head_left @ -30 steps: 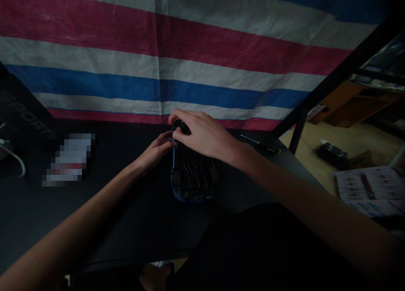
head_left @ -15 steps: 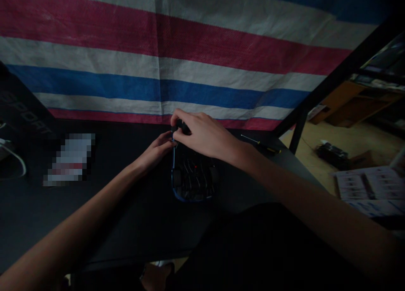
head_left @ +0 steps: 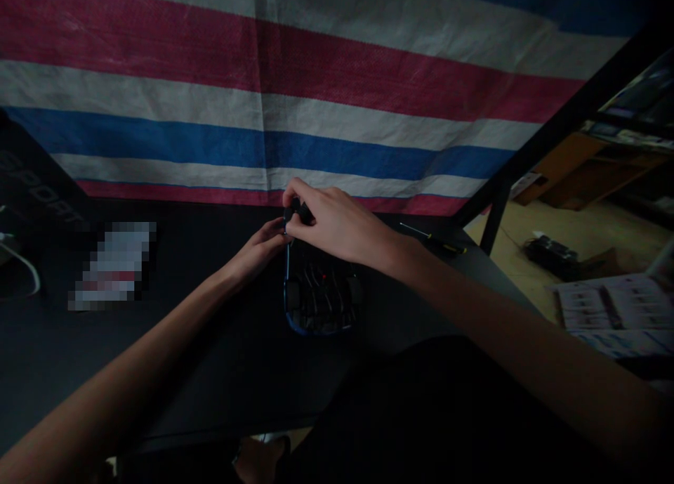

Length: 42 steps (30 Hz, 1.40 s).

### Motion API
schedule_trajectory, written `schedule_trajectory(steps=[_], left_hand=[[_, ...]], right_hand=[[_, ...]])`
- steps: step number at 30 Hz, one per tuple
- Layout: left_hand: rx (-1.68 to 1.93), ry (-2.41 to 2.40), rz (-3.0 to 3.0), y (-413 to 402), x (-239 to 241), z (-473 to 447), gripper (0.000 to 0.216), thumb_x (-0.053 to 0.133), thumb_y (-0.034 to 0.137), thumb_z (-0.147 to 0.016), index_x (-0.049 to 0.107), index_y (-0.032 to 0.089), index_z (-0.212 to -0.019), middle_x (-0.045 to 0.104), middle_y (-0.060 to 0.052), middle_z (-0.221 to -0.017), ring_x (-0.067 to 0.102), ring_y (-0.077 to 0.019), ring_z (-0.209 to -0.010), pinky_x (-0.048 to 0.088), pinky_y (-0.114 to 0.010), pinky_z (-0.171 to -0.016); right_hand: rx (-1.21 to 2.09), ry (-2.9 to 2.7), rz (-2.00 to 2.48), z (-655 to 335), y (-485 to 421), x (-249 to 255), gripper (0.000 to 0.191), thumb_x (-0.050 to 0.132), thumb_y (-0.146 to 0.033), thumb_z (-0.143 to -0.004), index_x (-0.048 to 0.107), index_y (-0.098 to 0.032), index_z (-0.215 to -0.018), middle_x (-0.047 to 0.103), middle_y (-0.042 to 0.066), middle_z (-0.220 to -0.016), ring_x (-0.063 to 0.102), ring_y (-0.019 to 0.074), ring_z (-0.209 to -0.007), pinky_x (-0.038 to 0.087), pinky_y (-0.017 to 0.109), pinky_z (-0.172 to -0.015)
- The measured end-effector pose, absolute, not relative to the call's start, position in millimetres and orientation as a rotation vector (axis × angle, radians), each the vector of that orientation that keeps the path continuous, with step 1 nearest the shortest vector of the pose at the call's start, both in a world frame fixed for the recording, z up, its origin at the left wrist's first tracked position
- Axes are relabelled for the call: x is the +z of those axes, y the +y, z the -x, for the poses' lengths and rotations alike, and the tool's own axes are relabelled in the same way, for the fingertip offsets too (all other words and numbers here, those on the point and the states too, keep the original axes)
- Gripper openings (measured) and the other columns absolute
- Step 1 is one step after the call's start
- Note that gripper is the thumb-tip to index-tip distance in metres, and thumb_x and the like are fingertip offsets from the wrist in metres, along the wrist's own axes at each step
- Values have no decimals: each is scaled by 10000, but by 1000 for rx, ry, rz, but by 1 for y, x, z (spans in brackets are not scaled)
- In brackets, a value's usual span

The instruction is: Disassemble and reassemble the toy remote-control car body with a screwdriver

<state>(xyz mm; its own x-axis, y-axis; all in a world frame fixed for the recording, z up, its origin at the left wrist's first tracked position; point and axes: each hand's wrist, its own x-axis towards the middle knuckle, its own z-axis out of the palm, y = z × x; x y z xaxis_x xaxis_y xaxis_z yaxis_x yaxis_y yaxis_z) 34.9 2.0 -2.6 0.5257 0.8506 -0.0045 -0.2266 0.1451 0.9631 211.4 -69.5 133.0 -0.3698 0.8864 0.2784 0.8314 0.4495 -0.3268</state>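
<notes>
A toy car (head_left: 321,298) lies upside down on the dark tabletop, its black underside up and its blue body rim showing at the left and near edges. My right hand (head_left: 337,220) reaches over the car's far end, thumb and fingers closed around a small black rounded piece (head_left: 301,211) at the far left corner. Whether that piece is attached to the car is hidden. From the left, my left hand (head_left: 260,249) has its thumb and fingers against the car's far left edge, gripping it there. Its fingertips are partly covered.
A yellow-and-black screwdriver (head_left: 437,242) lies on the table (head_left: 221,371) beyond my right forearm. A blurred-out flat object (head_left: 116,266) and a white cable (head_left: 29,263) are at the left, near a dark SPORT-marked item (head_left: 42,189). Striped sheeting (head_left: 295,112) hangs behind.
Both hands keep nearly the same place at the car's far left corner. The fingers of my right hand shift only slightly on the black piece. The view has tilted a little.
</notes>
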Motion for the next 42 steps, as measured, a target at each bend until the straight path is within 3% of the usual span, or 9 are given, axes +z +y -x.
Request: schedule_trajectory(steps=[4, 9, 13, 17, 22, 26, 30, 38, 42], left_hand=[[877, 684, -1183, 4, -5, -35, 784, 811, 315, -851, 512, 175, -1562, 626, -152, -1518, 525, -366, -1476, 301, -549, -1312], [855, 662, -1206, 4, -3, -35, 738, 786, 333, -878, 530, 168, -1550, 655, -154, -1470, 543, -373, -1452, 308, -590, -1296], [879, 702, -1197, 2, -2, -35, 740, 809, 325, -847, 557, 152, -1522, 659, -163, -1451, 556, -363, -1436, 329, -544, -1293], [868, 679, -1204, 0, 0, -35, 732, 797, 329, -864, 545, 185, -1536, 660, -145, -1462, 556, -358, -1438, 322, -560, -1299], [880, 686, -1199, 0, 1, -35, 734, 795, 291, -845, 549, 146, -1521, 626, -168, -1499, 548, -362, -1443, 333, -543, -1295], [872, 673, -1200, 2, -1, -34, 734, 791, 318, -867, 542, 172, -1542, 634, -156, -1496, 547, -357, -1448, 313, -555, -1303], [870, 688, -1194, 1, -2, -34, 759, 802, 324, -858, 532, 185, -1554, 633, -151, -1507, 547, -355, -1451, 304, -554, -1310], [868, 681, -1186, 0, 0, -36, 829, 820, 313, -830, 492, 131, -1569, 622, -175, -1515, 535, -351, -1461, 305, -516, -1310], [879, 681, -1177, 1, 0, -36, 783, 826, 310, -823, 531, 162, -1533, 626, -152, -1515, 549, -343, -1448, 321, -512, -1300]], right_hand=[[148, -2293, 1484, -210, -70, 133, 305, 443, -347, -1090, 712, -205, -1067, 730, 64, -934, 632, 207, -831, 397, 347, -759], [168, -2303, 1404, -209, -69, 133, 222, 566, -264, -1006, 675, -213, -1192, 747, 50, -1044, 643, 197, -884, 408, 326, -780], [174, -2312, 1462, -210, -70, 134, 216, 510, -291, -1046, 713, -216, -1035, 722, 35, -912, 620, 185, -804, 377, 328, -735], [209, -2295, 1418, -211, -69, 133, 224, 583, -279, -992, 677, -215, -1185, 724, 30, -945, 625, 188, -814, 382, 322, -724], [131, -2277, 1451, -212, -69, 132, 303, 432, -313, -1090, 713, -206, -1052, 726, 52, -922, 629, 195, -815, 380, 339, -743], [102, -2283, 1396, -211, -68, 131, 192, 553, -241, -1006, 682, -202, -1144, 733, 52, -1008, 636, 195, -873, 403, 328, -774], [95, -2302, 1461, -212, -69, 131, 200, 507, -280, -1047, 676, -213, -1131, 711, 39, -913, 615, 194, -786, 379, 338, -728], [28, -2284, 1531, -210, -70, 132, 207, 513, -299, -1060, 690, -201, -1101, 712, 42, -886, 620, 187, -779, 361, 323, -708], [17, -2292, 1521, -211, -69, 132, 175, 536, -281, -1045, 685, -205, -1097, 721, 42, -901, 628, 190, -790, 355, 320, -698]])
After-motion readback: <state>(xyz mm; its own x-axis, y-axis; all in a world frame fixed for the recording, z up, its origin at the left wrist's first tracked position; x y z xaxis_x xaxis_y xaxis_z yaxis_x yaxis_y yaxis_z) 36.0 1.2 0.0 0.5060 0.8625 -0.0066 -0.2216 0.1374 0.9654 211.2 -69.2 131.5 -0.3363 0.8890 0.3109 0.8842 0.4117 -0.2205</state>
